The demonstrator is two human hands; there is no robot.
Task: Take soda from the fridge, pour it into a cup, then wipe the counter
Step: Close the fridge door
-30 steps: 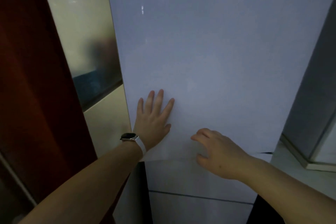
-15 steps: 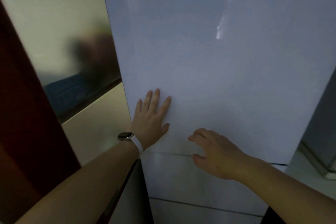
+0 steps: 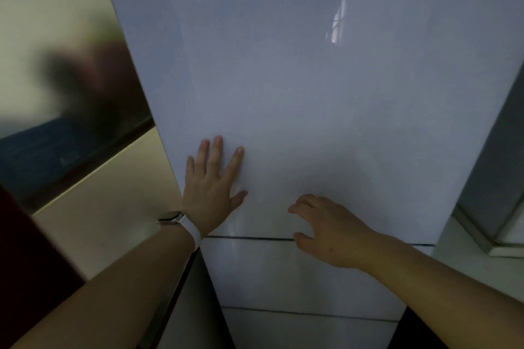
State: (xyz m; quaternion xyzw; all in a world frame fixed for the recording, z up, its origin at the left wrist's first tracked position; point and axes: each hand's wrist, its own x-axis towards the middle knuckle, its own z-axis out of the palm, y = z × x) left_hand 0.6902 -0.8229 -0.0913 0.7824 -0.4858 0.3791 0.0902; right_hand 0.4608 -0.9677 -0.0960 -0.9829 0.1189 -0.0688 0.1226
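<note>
We see the fridge (image 3: 312, 93) filling the middle of the frame, from the top edge down to the bottom. It is white and shiny, and its big upper door is closed. A thin dark line runs across the lower part of the frame where the upper door meets a lower drawer (image 3: 297, 272). Below that, one more dark line crosses the fridge near the bottom. A bright spot of light shines on the door in the upper right.

Our left hand (image 3: 211, 190) lies flat on the upper door, near its left edge, in the lower middle of the frame. Its fingers are straight and spread, and it holds nothing. A watch (image 3: 181, 222) with a white strap sits on that wrist.

Our right hand (image 3: 329, 231) is just to the right, low on the door. Its fingers are bent a little and loose, with the tips at the door and the thumb by the dark line. It holds nothing.

At the left of the frame is a pale, shiny wall (image 3: 85, 207) with a dark blurry shape in it. At the right edge is a grey surface (image 3: 482, 269).
</note>
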